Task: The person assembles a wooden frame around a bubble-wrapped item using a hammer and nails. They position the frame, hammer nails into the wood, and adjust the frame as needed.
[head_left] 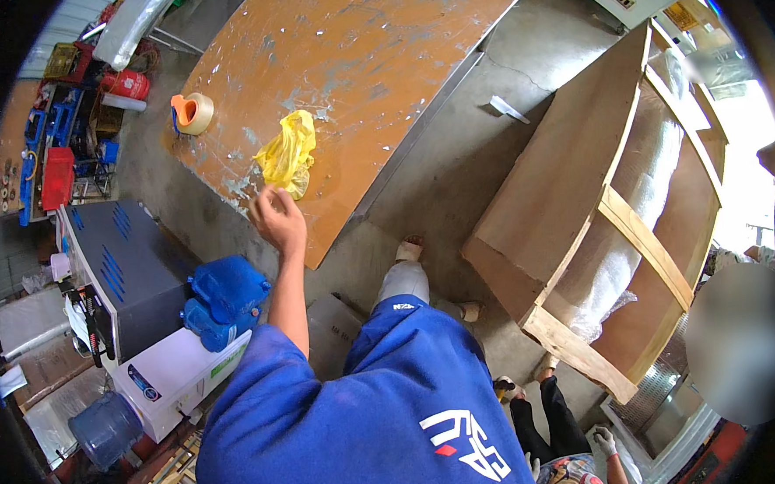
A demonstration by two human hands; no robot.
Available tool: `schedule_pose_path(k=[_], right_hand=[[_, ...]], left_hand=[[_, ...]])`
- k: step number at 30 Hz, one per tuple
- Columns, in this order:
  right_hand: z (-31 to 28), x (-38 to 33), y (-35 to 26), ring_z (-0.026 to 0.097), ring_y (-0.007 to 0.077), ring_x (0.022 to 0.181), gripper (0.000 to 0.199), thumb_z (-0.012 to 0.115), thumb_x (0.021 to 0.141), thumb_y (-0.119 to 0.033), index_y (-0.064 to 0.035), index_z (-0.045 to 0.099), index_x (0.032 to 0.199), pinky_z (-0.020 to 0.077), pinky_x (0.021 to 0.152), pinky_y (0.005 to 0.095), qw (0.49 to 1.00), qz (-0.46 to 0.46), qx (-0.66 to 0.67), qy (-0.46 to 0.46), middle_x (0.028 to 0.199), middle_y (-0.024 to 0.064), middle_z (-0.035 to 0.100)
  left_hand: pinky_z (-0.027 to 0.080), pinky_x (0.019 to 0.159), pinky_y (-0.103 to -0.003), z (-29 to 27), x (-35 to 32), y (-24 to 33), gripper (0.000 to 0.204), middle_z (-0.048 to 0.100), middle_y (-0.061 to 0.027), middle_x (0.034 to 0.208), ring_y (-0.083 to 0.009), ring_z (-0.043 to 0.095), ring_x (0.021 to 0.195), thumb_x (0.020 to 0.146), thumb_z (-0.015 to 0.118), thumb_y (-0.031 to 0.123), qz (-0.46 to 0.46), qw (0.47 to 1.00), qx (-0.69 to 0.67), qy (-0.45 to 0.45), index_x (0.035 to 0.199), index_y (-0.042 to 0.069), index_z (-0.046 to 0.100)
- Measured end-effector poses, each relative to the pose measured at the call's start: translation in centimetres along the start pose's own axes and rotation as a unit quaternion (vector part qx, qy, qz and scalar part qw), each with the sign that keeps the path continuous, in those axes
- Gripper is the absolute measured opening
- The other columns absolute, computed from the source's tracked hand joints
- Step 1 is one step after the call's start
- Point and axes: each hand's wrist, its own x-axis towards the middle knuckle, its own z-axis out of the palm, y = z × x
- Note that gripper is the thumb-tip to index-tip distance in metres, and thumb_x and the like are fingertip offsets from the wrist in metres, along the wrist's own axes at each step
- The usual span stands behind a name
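Note:
My left hand (278, 220) reaches over the near left corner of a worn brown tabletop (353, 95). Its fingers are curled in against the lower edge of a crumpled yellow plastic bag (288, 155) and seem to pinch it; the fingertips are partly hidden. Farther left, a roll of tan tape (195, 114) in an orange and blue dispenser rests near the table's left edge. My right hand is out of view.
A large wooden crate (559, 163) with a plastic-wrapped load stands to the right. Blue water jugs (224, 299) and a dark grey cabinet (130, 264) are at left. A co-worker in dark trousers (561, 417) is at lower right. A white piece (508, 109) lies on the floor.

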Motion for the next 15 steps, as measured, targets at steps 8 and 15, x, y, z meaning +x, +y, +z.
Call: schedule_pose_path(k=[8, 15], right_hand=[[4.4, -2.0, 6.7, 0.068, 0.0399, 0.101, 0.042, 0.055, 0.103, -0.033, 0.005, 0.065, 0.118, 0.0512, 0.087, 0.0458, 0.995, -0.032, -0.074, -0.067, 0.107, 0.0273, 0.07], [7.9, -7.8, -4.1, 0.061, 0.022, 0.061, 0.031, 0.055, 0.1, -0.023, 0.0047, 0.066, 0.108, 0.0474, 0.057, 0.0392, 0.987, 0.138, 0.067, -0.055, 0.073, 0.0097, 0.065]], left_hand=[[0.055, 0.084, -0.044, 4.0, 11.7, -5.4, 0.022, 0.072, -0.0233, 0.107, -0.0386, 0.07, 0.101, 0.096, 0.06, 0.011, -0.02, 0.894, -0.092, -0.439, 0.112, 0.0, 0.069], [0.052, 0.081, -0.055, 9.3, 9.1, -7.7, 0.017, 0.069, -0.0291, 0.099, -0.0472, 0.066, 0.094, 0.09, 0.057, 0.012, 0.109, 0.859, 0.054, -0.498, 0.096, 0.0, 0.068]])
